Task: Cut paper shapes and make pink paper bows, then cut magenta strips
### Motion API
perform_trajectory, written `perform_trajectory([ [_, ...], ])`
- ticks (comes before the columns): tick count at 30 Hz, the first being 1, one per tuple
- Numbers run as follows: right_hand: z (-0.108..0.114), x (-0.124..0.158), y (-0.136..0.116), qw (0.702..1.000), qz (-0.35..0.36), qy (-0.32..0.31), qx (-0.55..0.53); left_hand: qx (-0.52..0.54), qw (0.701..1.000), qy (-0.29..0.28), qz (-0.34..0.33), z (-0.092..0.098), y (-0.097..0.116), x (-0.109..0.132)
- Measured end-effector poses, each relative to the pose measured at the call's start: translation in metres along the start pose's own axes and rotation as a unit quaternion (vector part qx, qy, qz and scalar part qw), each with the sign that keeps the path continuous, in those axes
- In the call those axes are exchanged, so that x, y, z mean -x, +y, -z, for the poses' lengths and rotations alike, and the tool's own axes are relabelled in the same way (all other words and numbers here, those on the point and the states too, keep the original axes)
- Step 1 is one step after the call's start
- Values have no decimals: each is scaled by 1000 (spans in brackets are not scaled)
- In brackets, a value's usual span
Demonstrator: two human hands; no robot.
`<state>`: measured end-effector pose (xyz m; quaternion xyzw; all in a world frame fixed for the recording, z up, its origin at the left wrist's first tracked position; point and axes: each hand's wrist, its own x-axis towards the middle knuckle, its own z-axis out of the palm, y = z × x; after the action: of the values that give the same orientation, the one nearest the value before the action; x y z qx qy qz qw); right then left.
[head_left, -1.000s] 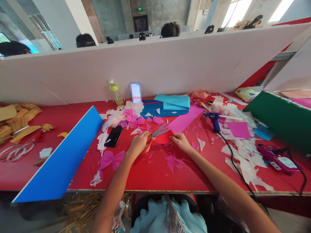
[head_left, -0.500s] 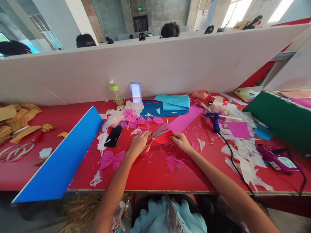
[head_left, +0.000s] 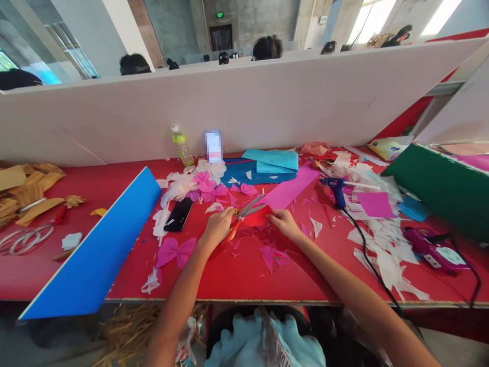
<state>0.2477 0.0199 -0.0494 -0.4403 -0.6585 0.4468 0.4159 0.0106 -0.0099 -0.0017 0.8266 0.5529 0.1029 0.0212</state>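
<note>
My left hand (head_left: 218, 227) is closed around the handles of a pair of scissors (head_left: 244, 214), whose blades are parted and point away to the right. A piece of red paper (head_left: 256, 218) lies at the blades, its upper edge along the lower blade. My right hand (head_left: 284, 223) pinches that paper at its right end. Pink scraps (head_left: 270, 256) are scattered on the red table (head_left: 237, 280) below. A pink bow-shaped paper piece (head_left: 176, 252) lies left of my left forearm. Behind the scissors are a pink sheet (head_left: 292, 186) and pink paper flowers (head_left: 206, 184).
A blue board (head_left: 103, 250) stands at the left, a green board (head_left: 439, 191) at the right. A blue glue gun (head_left: 336, 191) with a black cord lies among white scraps (head_left: 385, 244). A black phone (head_left: 179, 214), a bottle (head_left: 182, 147) and a purple device (head_left: 435, 250) are also here.
</note>
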Motion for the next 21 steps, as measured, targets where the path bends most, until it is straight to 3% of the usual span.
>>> perform_trajectory([
  [21,1,0,0,1000,8,-16,-7,-14,1000,-9,15,0,-1,-1],
])
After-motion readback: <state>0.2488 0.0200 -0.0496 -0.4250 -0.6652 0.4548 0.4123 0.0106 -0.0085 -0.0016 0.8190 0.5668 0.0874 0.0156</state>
